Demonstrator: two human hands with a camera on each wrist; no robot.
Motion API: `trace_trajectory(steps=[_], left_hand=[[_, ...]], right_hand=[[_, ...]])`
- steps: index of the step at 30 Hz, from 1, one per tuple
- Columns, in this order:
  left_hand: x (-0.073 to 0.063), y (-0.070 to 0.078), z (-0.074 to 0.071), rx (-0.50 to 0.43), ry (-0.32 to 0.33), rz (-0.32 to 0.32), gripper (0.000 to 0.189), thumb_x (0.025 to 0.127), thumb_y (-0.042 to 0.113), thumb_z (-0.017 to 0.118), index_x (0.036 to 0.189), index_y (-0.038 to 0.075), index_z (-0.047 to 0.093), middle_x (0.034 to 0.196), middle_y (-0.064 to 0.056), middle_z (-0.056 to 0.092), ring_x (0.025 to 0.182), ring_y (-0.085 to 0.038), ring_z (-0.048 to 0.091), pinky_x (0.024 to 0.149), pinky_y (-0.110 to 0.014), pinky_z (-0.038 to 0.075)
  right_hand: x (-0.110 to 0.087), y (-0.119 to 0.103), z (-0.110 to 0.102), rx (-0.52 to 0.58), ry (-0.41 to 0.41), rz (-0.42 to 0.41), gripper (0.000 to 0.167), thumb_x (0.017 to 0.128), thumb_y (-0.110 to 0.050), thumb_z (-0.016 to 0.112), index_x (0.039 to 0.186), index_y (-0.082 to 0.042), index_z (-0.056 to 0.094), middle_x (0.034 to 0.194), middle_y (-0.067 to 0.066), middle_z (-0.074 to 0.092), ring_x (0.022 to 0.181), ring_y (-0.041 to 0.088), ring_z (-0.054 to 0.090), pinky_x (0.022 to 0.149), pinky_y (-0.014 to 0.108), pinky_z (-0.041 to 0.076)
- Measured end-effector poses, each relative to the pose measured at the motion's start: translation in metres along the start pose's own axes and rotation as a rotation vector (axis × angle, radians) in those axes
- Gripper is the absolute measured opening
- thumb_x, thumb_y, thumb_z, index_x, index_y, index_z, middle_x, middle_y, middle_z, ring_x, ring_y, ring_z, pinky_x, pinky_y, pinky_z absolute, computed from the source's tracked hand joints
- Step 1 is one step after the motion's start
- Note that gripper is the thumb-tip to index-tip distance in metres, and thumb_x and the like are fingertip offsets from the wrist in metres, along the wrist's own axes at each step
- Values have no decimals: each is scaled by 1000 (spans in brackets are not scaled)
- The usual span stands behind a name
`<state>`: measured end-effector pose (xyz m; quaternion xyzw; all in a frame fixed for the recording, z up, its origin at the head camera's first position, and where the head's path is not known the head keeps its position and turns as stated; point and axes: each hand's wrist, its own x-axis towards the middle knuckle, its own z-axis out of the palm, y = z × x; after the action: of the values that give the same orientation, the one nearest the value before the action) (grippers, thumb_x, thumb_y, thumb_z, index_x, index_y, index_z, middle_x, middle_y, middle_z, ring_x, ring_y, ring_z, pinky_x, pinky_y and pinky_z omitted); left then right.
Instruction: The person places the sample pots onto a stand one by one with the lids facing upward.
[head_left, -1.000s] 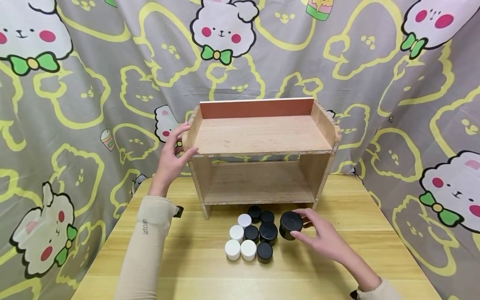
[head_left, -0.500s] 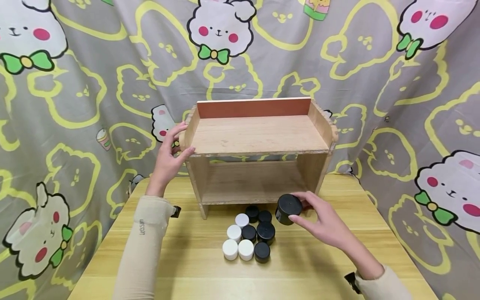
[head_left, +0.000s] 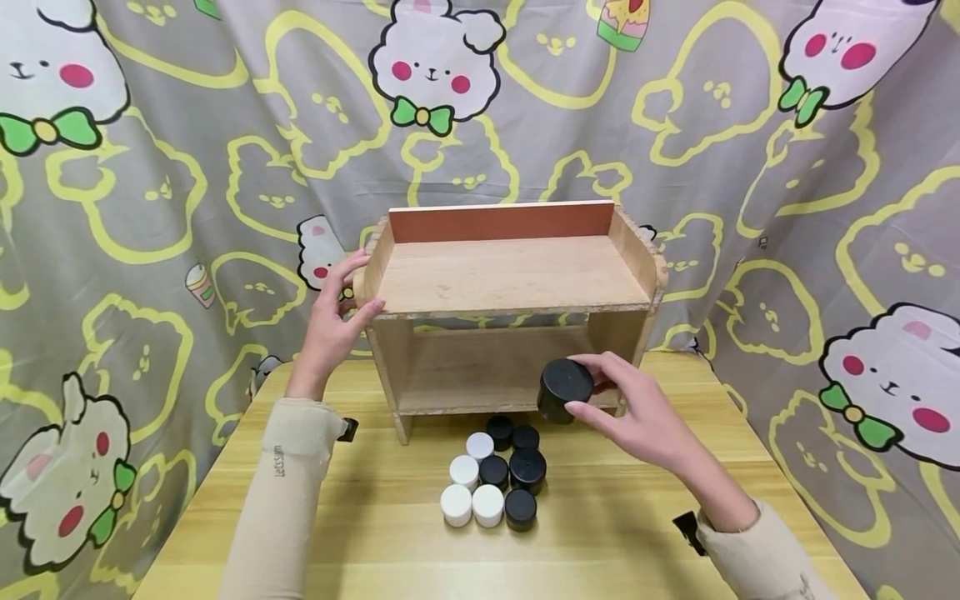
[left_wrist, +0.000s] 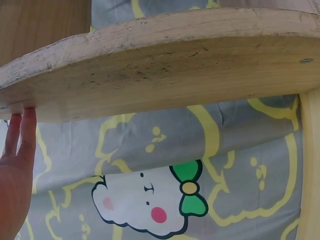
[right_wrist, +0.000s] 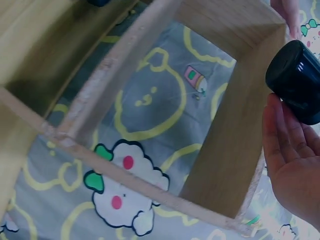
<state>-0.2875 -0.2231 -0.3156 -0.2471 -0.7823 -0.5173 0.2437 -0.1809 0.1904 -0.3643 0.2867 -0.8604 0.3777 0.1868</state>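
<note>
My right hand (head_left: 637, 408) holds a black lidded jar (head_left: 564, 390) between thumb and fingers, raised off the table in front of the shelf's lower right opening. In the right wrist view, the fingers (right_wrist: 287, 132) lie against the side of the dark jar (right_wrist: 295, 82). My left hand (head_left: 330, 329) grips the left side panel of a small two-tier wooden shelf (head_left: 510, 279), its thumb by the top board's front corner. Two fingertips touch the wooden panel (left_wrist: 165, 80) in the left wrist view. Several white jars (head_left: 487, 505) and several black jars (head_left: 527, 468) stand grouped below the shelf.
The wooden table (head_left: 390, 550) carries the shelf near its back edge. A grey patterned curtain (head_left: 465, 158) hangs behind and at both sides. The shelf's lower board (head_left: 480, 371) lies behind the raised jar, and a reddish strip (head_left: 502, 222) backs the top board.
My right hand has lifted the black jar from beside the group, up and slightly left toward the shelf. The left hand stays on the side panel. The head view has shifted slightly.
</note>
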Motion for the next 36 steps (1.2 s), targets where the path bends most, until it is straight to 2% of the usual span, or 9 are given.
trace_trajectory(steps=[7, 18, 24, 29, 36], left_hand=[[0, -1, 1, 6, 3, -1, 63, 96, 2, 70, 153, 10, 45, 167, -8, 35, 129, -29, 49, 97, -24, 47], [-2, 1, 1, 1, -1, 5, 62, 97, 1, 69, 153, 8, 44, 167, -9, 34, 129, -30, 49, 98, -25, 47], [-2, 0, 3, -4, -4, 2, 62, 97, 2, 69, 153, 10, 44, 167, -9, 33, 127, -26, 49, 96, -20, 47], [-2, 0, 4, -18, -3, 9, 62, 97, 2, 69, 153, 8, 44, 167, -11, 34, 125, -21, 49, 95, -22, 47], [-3, 0, 2, -13, 1, 12, 62, 96, 0, 69, 152, 7, 43, 167, -13, 33, 128, -26, 49, 96, -23, 47]], right_hand=[[17, -13, -2, 18, -1, 9, 46, 91, -24, 81, 135, -22, 64, 112, -10, 67, 95, 6, 65, 85, 29, 55], [54, -35, -13, 15, 19, -50, 48, 90, -21, 82, 134, -14, 64, 110, -4, 69, 95, 8, 67, 85, 30, 58], [70, -41, -21, 16, 32, -73, 45, 91, -19, 81, 132, -11, 66, 108, 2, 71, 94, 13, 70, 84, 35, 59], [83, -46, -27, 22, 30, -60, 45, 91, -19, 81, 132, -9, 66, 114, 6, 71, 94, 16, 70, 83, 39, 60], [102, -48, -33, 34, 18, -48, 40, 93, -21, 78, 130, -9, 67, 115, 6, 72, 94, 16, 70, 83, 34, 59]])
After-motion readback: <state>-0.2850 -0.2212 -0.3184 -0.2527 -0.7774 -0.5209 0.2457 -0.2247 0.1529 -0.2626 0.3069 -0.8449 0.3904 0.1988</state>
